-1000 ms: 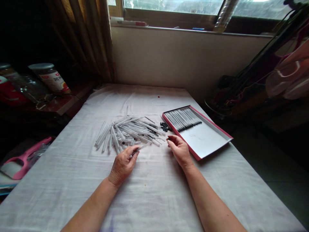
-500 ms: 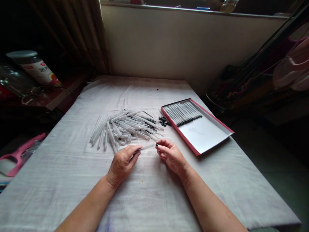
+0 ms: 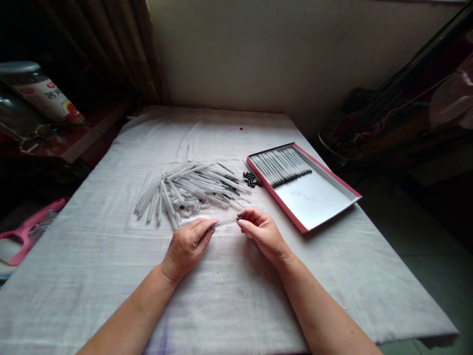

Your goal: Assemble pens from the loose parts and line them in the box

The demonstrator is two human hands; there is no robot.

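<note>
My left hand (image 3: 187, 245) pinches one end of a clear plastic pen tube (image 3: 225, 222) just above the white cloth. My right hand (image 3: 260, 231) pinches a small black cap (image 3: 239, 218) at the tube's other end. Just beyond both hands lies a loose pile of clear tubes (image 3: 188, 190), some with black tips. A few loose black caps (image 3: 250, 179) lie between the pile and a red-rimmed white box lid (image 3: 318, 202). A neat row of finished tubes (image 3: 283, 167) fills the lid's far end.
The table is covered by a white cloth (image 3: 221, 296). Its right edge drops to the floor. A pink tool (image 3: 25, 231) lies off the left edge. Jars (image 3: 40, 93) stand on a dark shelf at the far left. A curtain (image 3: 121, 54) hangs behind.
My right hand came from beside the box lid to the tube's free end with a black cap and now presses it there. The camera view tipped downward.
</note>
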